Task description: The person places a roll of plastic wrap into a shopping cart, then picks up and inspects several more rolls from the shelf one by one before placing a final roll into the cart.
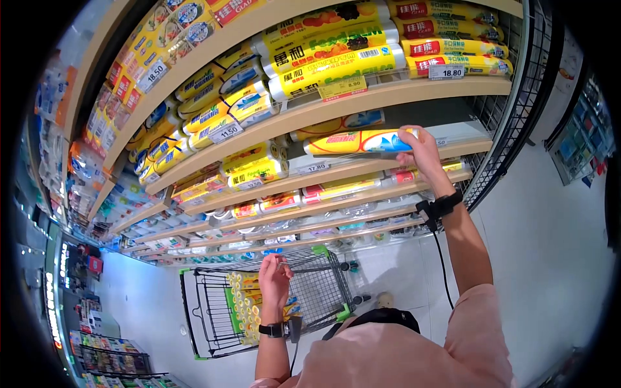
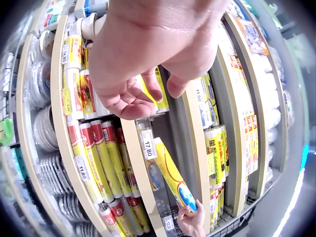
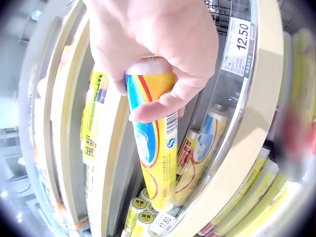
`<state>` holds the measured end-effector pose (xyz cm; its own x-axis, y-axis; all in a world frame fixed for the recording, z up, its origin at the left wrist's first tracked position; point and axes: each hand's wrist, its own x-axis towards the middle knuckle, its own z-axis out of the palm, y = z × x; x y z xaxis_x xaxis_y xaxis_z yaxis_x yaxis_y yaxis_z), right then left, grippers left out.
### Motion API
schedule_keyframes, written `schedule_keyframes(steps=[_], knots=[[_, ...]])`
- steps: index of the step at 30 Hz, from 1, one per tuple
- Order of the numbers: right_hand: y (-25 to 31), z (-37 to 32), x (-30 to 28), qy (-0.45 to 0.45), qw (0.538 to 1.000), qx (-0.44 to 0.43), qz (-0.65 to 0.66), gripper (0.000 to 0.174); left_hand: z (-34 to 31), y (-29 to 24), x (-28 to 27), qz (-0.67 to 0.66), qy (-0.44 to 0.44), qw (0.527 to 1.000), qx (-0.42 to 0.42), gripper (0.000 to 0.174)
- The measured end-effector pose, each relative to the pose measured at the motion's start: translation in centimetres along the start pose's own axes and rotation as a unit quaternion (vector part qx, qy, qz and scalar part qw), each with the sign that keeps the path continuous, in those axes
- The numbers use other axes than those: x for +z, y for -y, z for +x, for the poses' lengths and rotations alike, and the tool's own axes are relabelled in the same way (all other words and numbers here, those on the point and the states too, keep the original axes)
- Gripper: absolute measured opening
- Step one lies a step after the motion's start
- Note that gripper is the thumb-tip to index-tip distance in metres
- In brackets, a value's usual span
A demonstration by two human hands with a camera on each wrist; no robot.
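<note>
My right hand (image 1: 422,154) grips one end of a yellow food-bag roll (image 1: 352,141) with blue and red print. In the right wrist view the thumb and fingers wrap its near end, and the roll (image 3: 159,165) points down along the shelf. A similar roll (image 3: 203,148) lies on that shelf beside it. Near the cart, my left hand (image 1: 275,279) hangs with loosely bent fingers and holds nothing. The left wrist view shows this left hand (image 2: 148,59) in front of the shelves, with the held roll (image 2: 174,178) beyond it.
Shelves above carry large yellow food-film rolls (image 1: 336,68) and red-labelled rolls (image 1: 456,48). Wooden shelf edges (image 1: 388,96) bear price tags. A wire side panel (image 1: 511,129) bounds the shelving at right. Below stands a shopping cart (image 1: 317,288) with several yellow rolls (image 1: 246,310) inside.
</note>
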<state>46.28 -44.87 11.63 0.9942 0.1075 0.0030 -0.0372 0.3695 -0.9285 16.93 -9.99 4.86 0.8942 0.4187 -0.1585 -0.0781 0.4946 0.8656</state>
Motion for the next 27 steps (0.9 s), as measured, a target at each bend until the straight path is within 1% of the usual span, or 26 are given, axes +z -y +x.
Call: schedule_keyframes(steps=[1,4,5,8,9,12,13,16,17,20,21,23,24,25,27], knots=[[0.1,-0.9,-0.4,0.013,1.0,-0.004,0.021,0.036,0.4,0.1,0.2,-0.012,0.031,0.999,0.007,0.019],[-0.8,-4.2,-1.8,0.049,0.996,-0.008,0.08,0.029,0.9,-0.4,2.3,0.021,0.029,0.999,-0.011,0.02],[-0.8,-5.1,-2.2,0.062,0.993,-0.015,0.096,0.027,1.5,-0.3,2.2,0.025,0.057,0.998,-0.01,0.023],[-1.7,-8.2,-2.7,0.09,0.986,-0.007,0.143,0.026,2.3,-1.5,4.7,0.042,0.077,0.996,-0.001,0.028],[-1.3,-9.4,-2.6,0.119,0.982,-0.005,0.147,0.026,2.8,-1.6,4.7,0.059,0.098,0.993,0.001,0.037],[-2.2,-11.6,-2.4,0.13,0.981,0.03,0.143,0.026,2.5,-2.4,7.5,-0.017,0.139,0.99,-0.022,0.046],[-3.0,-12.0,-2.9,0.176,0.969,0.037,0.167,0.026,3.1,-1.8,6.9,-0.039,0.181,0.982,-0.03,0.055],[-4.9,-13.3,-3.1,0.208,0.97,0.02,0.127,0.028,3.4,-1.1,6.6,-0.083,0.2,0.974,-0.069,0.057],[-5.7,-13.5,-3.6,0.229,0.967,0.022,0.113,0.032,3.4,-0.9,6.9,-0.05,0.166,0.983,-0.051,0.052],[-5.3,-15.7,-2.5,0.171,0.976,0.023,0.13,0.032,3.4,-0.3,6.4,-0.052,0.126,0.988,-0.066,0.046],[-6.4,-15.5,-3.0,0.163,0.984,0.004,0.067,0.039,2.8,-0.3,7.1,-0.077,0.118,0.988,-0.059,0.04],[-8.9,-15.4,-4.1,0.159,0.983,0.021,0.091,0.043,2.8,0.2,6.6,-0.07,0.111,0.99,-0.05,0.038],[-9.3,-15.4,-4.2,0.159,0.982,0.031,0.101,0.045,2.8,0.6,6.3,-0.068,0.105,0.991,-0.046,0.038],[-9.6,-15.2,-4.4,0.146,0.972,0.099,0.153,0.048,2.7,0.9,6.1,-0.078,0.104,0.99,-0.046,0.036],[-10.5,-15.4,-4.4,0.134,0.974,0.117,0.144,0.046,2.7,1.3,5.2,-0.038,0.114,0.992,-0.041,0.039]])
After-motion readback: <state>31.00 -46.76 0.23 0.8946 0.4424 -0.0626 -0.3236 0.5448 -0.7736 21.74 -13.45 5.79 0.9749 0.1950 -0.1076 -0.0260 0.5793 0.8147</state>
